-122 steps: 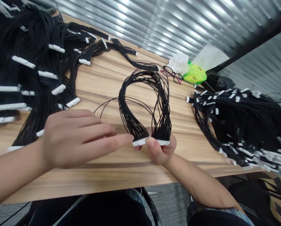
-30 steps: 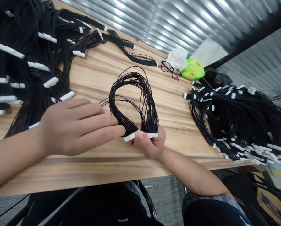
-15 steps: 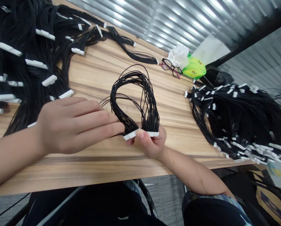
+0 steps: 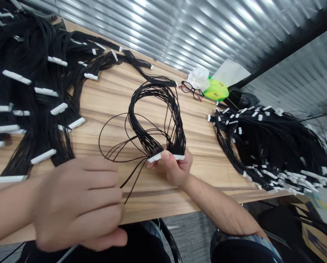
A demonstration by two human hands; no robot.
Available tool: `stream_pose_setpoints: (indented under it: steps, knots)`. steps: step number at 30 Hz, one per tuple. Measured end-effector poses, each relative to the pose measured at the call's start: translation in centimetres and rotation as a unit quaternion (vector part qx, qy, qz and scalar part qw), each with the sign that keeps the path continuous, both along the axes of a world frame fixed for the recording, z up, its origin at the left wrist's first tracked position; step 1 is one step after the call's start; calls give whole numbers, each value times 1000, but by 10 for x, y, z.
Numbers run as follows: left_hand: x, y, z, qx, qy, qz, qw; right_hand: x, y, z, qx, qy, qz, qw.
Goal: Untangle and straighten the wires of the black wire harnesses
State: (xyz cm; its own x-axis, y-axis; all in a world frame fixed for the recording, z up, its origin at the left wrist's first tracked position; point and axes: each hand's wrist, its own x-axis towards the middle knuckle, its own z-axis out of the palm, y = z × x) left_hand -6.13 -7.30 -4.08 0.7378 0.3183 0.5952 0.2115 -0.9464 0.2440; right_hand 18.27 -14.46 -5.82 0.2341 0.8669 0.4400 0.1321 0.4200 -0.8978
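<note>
My right hand pinches two white connectors side by side above the wooden table. A loop of black wires rises from them and arches away across the table. A few thin loose wires fan out to the left of the connectors. Two of them run down toward my left hand, which is drawn back near the table's front edge with its fingers curled. Whether its fingertips grip a wire is hidden.
A big heap of black harnesses with white connectors covers the left of the table, and another heap lies on the right. Glasses, a green pack and a tissue sit at the back.
My left hand has pulled away from the connectors, back toward my body, and curled. Thin loose wires now spread out to the left of the bundle. My right hand keeps its hold.
</note>
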Motion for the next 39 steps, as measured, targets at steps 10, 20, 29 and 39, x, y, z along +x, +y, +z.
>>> stream_pose_setpoints:
  steps: [10,20,29,39]
  knots:
    - [37,41,28,-27,28,-130,991,5,0,-3,5,-4,-13,1000]
    - [43,56,20,122,24,-92,988,2,-2,4,27,-62,19,998]
    - [34,54,18,126,8,-86,988,-6,-4,6,17,-14,31,999]
    - [28,53,18,134,45,-92,986,-10,-7,8,1,-2,29,1000]
